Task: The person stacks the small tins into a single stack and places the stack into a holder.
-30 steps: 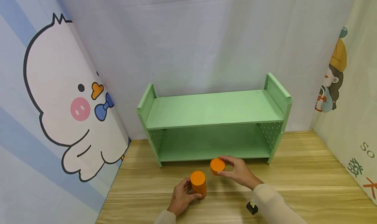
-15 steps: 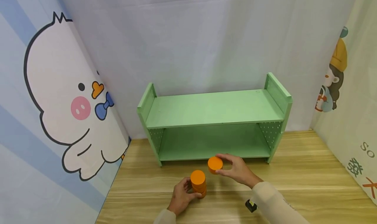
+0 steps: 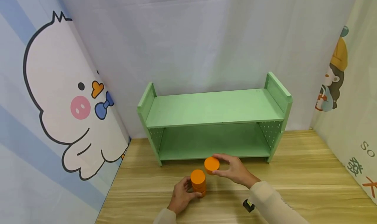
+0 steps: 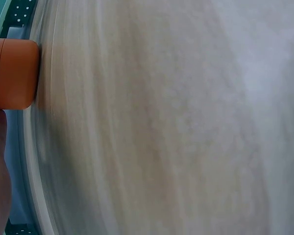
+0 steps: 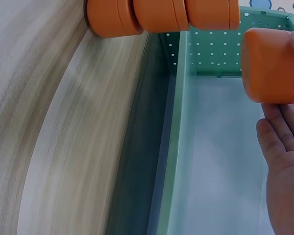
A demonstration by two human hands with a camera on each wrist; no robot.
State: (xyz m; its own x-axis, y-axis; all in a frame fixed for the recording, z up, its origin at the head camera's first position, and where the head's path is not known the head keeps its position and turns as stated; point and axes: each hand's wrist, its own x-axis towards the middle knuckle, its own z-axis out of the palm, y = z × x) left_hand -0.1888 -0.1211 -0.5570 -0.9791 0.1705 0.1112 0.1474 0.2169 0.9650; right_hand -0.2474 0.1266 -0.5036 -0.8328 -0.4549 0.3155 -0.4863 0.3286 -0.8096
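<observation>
Three round orange containers with a seam near one end stand as an upright stack [image 3: 198, 181] on the table. My left hand [image 3: 181, 194] holds the lower part of that stack, thumb at the front and fingers at its left side. A further orange container [image 3: 211, 165] is raised just right of the stack's top and apart from it. My right hand [image 3: 234, 171] pinches it between thumb and fingers. In the right wrist view, the held container [image 5: 272, 66] is beside the stacked ones [image 5: 161, 14]. The left wrist view shows only the bottom container [image 4: 17, 73].
A green two-tier shelf [image 3: 215, 109] stands behind the hands, its front edge close to the right hand. A small black object [image 3: 248, 205] with a yellow mark lies by the right sleeve on the wooden table [image 3: 309, 184]. Printed curtains [image 3: 206, 37] close off the back and sides.
My right hand has moved left with its container, closer to the top of the stack. The left hand and the stack have stayed in place.
</observation>
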